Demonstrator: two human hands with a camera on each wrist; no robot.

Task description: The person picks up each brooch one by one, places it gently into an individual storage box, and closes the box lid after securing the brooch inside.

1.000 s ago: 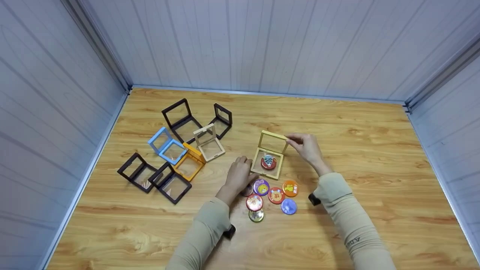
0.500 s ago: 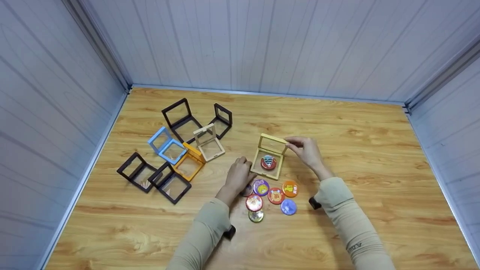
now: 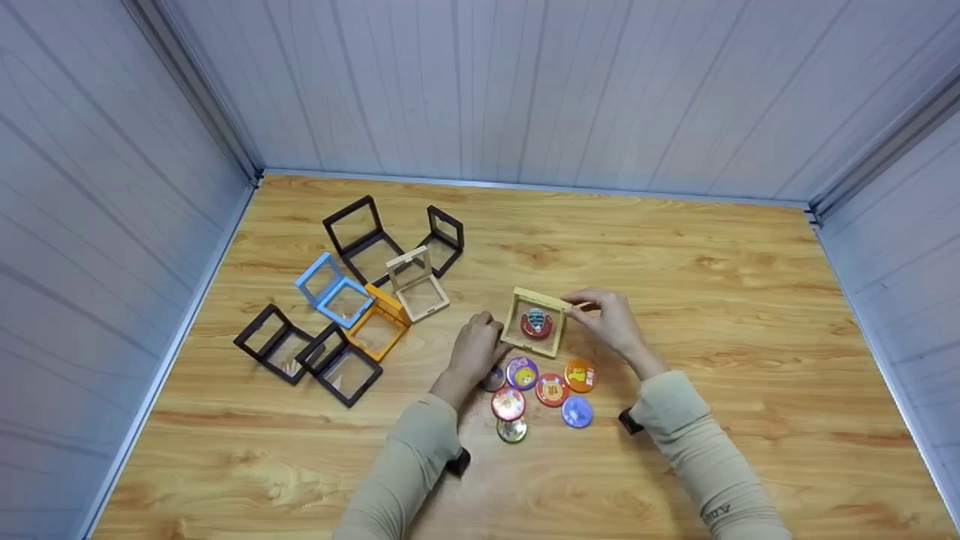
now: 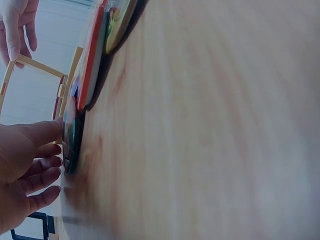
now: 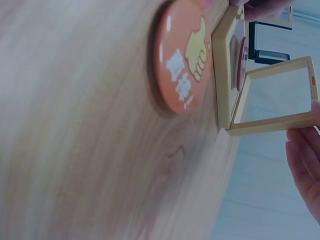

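Observation:
A yellow hinged display frame (image 3: pixel 556 346) lies on the table with its clear lid tilted part-way over its base. Inside it sits a round red badge (image 3: pixel 537 324) with a blue-green striped picture. My right hand (image 3: pixel 611 322) pinches the lid's upper right corner between thumb and fingers; the right wrist view shows this lid (image 5: pixel 274 124) still at an angle to the base. At the base's front left corner my left hand (image 3: pixel 475 349) holds the frame, thumb along the front edge. A dark badge (image 4: pixel 74 142) lies close to the left thumb.
Several round badges, among them an orange one (image 3: pixel 581 376), a purple one (image 3: pixel 522 373) and a blue one (image 3: pixel 577 412), lie in front of the frame. Farther left stand several open display frames: black (image 3: pixel 351 375), blue (image 3: pixel 321 274), orange (image 3: pixel 379 337) and beige (image 3: pixel 421 296).
The yellow frame's lid has swung down and forward toward its base, with my right hand lowering along with it. My left hand and the badges have stayed in place.

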